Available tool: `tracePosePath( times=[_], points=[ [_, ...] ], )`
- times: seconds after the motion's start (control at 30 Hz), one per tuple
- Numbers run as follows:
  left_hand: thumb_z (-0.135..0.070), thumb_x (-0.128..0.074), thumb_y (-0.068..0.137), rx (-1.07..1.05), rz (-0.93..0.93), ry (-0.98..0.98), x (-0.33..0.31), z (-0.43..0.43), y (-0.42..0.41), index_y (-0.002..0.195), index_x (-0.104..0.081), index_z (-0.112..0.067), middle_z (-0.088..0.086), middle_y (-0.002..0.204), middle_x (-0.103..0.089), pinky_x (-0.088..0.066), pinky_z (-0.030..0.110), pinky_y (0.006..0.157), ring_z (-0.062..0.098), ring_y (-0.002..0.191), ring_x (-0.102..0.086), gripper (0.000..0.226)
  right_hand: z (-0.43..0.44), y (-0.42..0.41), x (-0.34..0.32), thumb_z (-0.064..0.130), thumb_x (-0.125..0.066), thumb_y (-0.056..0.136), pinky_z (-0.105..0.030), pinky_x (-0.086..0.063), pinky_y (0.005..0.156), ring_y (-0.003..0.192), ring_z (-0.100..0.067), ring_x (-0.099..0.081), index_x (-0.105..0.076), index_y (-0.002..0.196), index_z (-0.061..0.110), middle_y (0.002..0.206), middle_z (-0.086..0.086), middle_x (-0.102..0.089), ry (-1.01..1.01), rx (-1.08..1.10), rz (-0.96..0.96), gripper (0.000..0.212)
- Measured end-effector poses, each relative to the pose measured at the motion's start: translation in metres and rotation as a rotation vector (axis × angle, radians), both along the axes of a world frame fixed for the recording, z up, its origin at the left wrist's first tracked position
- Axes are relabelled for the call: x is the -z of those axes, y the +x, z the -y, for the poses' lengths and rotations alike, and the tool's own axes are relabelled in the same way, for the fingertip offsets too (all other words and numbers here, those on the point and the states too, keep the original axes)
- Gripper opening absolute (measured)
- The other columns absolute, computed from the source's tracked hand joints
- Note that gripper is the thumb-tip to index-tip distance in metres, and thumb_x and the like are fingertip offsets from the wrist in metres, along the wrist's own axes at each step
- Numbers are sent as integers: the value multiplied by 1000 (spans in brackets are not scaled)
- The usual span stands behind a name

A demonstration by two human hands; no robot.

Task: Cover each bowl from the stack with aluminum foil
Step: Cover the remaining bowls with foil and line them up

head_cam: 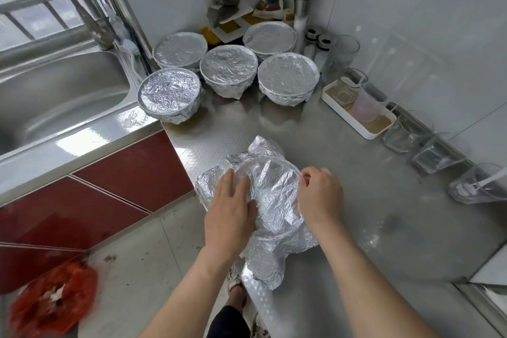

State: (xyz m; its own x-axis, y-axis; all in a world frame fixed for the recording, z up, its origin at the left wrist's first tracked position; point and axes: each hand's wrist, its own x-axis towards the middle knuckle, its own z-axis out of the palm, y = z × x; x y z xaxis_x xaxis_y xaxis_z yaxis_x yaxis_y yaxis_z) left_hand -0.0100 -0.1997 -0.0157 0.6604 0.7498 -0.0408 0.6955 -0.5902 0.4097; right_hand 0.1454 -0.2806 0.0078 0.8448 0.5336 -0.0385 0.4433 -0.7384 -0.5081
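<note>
Pressed flat, fingers straight, the left hand [230, 208] is laid on a crumpled silver aluminium foil sheet [274, 200] draped over a hidden bowl; its right edge is pinched by the right hand [319, 195]. Five round foil-covered bowls [229, 68] are grouped well behind that sheet.

Blurry red bag [52, 299]; bowl unseen beneath foil [274, 200]

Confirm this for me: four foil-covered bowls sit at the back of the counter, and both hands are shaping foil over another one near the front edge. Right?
Not quite. The head view shows five covered bowls at the back, not four. The rest holds: the left hand and right hand are shaping foil near the counter's front edge.
</note>
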Motion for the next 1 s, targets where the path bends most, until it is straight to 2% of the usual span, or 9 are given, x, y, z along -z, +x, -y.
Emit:
tracePosePath(
  times=[0.13,0.23,0.33,0.43,0.5,0.6,0.77,0.9,1.0],
  points=[
    [-18,-72,85,93,56,162,0,1,11,131,-58,-16,18,147,-45,-41,50,106,38,136,-41,48,14,2,1,29,-60,92,-35,-40,73,88,-28,-57,-70,89,10,88,-9,-67,-49,-10,19,22],
    [-21,-63,90,259,140,221,7,13,40,123,-63,-19,12,143,-52,-40,52,107,33,134,-46,33,19,-2,3,32,-58,92,-35,-41,70,86,-29,-59,-69,86,13,89,-6,-68,-113,15,6,22],
    [-33,-47,97,366,102,211,18,26,59,134,-56,-17,5,148,-48,-40,49,109,26,137,-43,42,16,-5,3,31,-55,94,-36,-42,70,87,-31,-61,-70,88,14,91,-7,-69,-110,54,5,23],
    [-34,-43,99,387,100,129,20,24,60,144,-47,-13,6,153,-41,-38,46,111,26,142,-37,50,14,-2,3,27,-54,94,-35,-41,69,89,-32,-61,-70,90,13,93,-8,-69,-135,48,7,21],
    [-28,-48,98,339,132,154,11,16,56,141,-51,-10,10,149,-46,-39,47,111,29,139,-40,46,13,1,1,25,-54,94,-34,-40,69,89,-31,-61,-69,91,13,93,-7,-68,-136,28,4,19],
    [-19,-60,95,86,187,153,-3,-4,43,134,-57,-8,15,141,-53,-44,48,103,36,131,-46,40,14,7,-4,21,-55,94,-32,-38,68,87,-29,-60,-69,93,13,93,-6,-68,-142,2,3,16],
    [-23,-56,97,6,144,68,-5,-24,36,109,-68,-12,5,107,-64,-50,37,68,30,98,-57,21,19,14,-11,18,-58,91,-31,-38,66,80,-28,-57,-69,86,12,88,-5,-69,-131,-6,-54,13],
    [-22,-59,97,-74,189,3,-7,-30,45,100,-73,-7,6,97,-64,-49,35,66,27,87,-60,20,24,12,-4,18,-60,90,-29,-37,62,72,-24,-55,-66,78,14,78,-1,-66,-69,16,-94,13],
    [-22,-61,96,-122,185,-63,-11,-32,50,99,-75,-10,5,97,-64,-37,28,67,23,83,-59,19,24,12,-1,23,-60,90,-29,-39,61,69,-23,-55,-64,73,16,73,0,-65,-30,26,-96,19]
  ],
)
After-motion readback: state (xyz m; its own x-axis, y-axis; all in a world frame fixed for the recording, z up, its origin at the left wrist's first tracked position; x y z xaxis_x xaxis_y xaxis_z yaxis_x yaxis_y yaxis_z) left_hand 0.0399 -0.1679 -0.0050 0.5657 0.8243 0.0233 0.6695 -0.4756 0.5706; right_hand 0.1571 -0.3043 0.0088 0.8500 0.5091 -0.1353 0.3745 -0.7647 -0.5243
